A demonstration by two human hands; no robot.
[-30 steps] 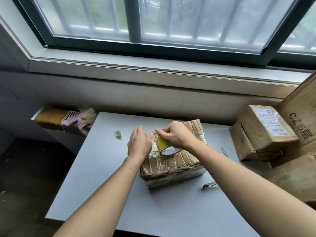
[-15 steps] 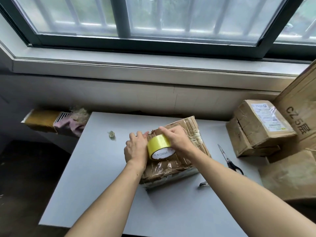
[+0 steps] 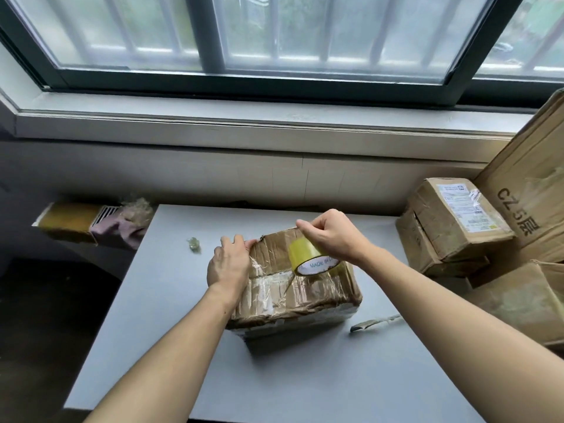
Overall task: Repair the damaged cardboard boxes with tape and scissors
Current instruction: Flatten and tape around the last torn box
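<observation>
A worn cardboard box, wrapped in clear tape, sits in the middle of the grey table. My left hand presses flat on the box's left top edge, fingers at its torn far corner. My right hand grips a yellowish roll of clear tape lifted just above the box top, with a strip of tape running from the roll down to the box. The scissors are hidden behind my right forearm.
A crumpled tape ball lies on the table to the left. A scrap of used tape lies right of the box. Stacked cardboard boxes crowd the right side. A cluttered ledge is at the left, below the window sill.
My right hand has lifted the tape roll up and to the right off the box, drawing out tape. My left hand slid onto the box's left edge. The scissors went out of sight.
</observation>
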